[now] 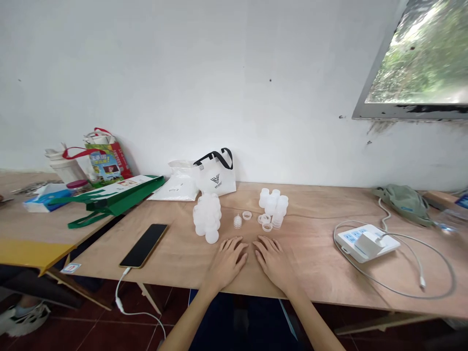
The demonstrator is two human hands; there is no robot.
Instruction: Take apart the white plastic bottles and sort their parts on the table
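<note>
My left hand (pixel 229 260) lies flat on the wooden table near its front edge, fingers stretched out, holding nothing. Beside it, my right hand (pixel 272 259) rests palm down in the same way, also holding nothing. Just beyond the left fingertips is a heap of translucent white plastic pieces with round ends (pixel 207 214). A small stack of clear rings with a pointed tip (pixel 237 222) and a loose clear ring (pixel 247 215) sit ahead between the hands. Beyond the right hand are several white plastic cylinders (pixel 273 201), with more clear rings (pixel 267 227) in front.
A phone (pixel 144 245) with a white cable lies on the left. Behind stand a white bag with black handles (pixel 218 175) and a white plastic package (pixel 177 185). On the right are a power strip with a charger (pixel 367 243), a looped cable and a green cloth item (pixel 405 204).
</note>
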